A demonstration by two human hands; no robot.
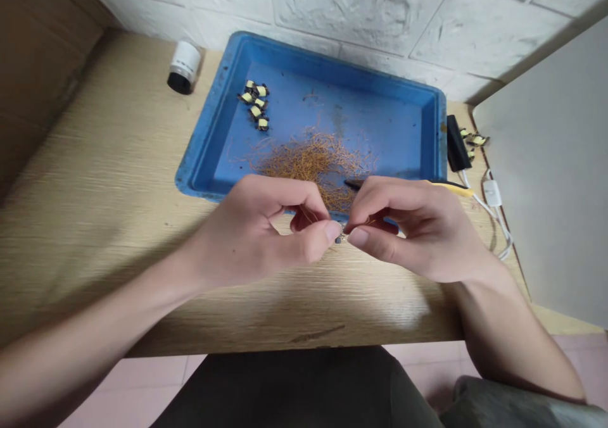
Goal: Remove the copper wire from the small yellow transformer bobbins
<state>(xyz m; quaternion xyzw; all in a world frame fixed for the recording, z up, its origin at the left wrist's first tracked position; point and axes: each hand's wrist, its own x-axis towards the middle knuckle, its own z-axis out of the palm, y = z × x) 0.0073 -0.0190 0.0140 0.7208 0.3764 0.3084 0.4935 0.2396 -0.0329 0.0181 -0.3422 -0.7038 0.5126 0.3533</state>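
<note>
My left hand (285, 225) is closed in a pinch, thumb against forefinger, on a small wired component (338, 239) that is mostly hidden by the fingertips. Opposite it, my right hand (403, 222) pinches at the same spot, and a thin copper-coloured wire (370, 221) shows inside its curled fingers. Both hands are above the near rim of a blue tray (199, 156). Beyond them in the tray lies a heap of thin copper-coloured wire pieces (304, 159). The dark tip of a yellow-handled tool (453, 188) reaches over that heap, partly behind my right hand.
Several small black components with yellow wrap (257, 110) sit at the tray's left; more (477, 140) lie beyond its right wall. A black object (457, 146) and white cable with a switch (492, 192) are at right. A white, black-capped bottle (185, 66) lies back left.
</note>
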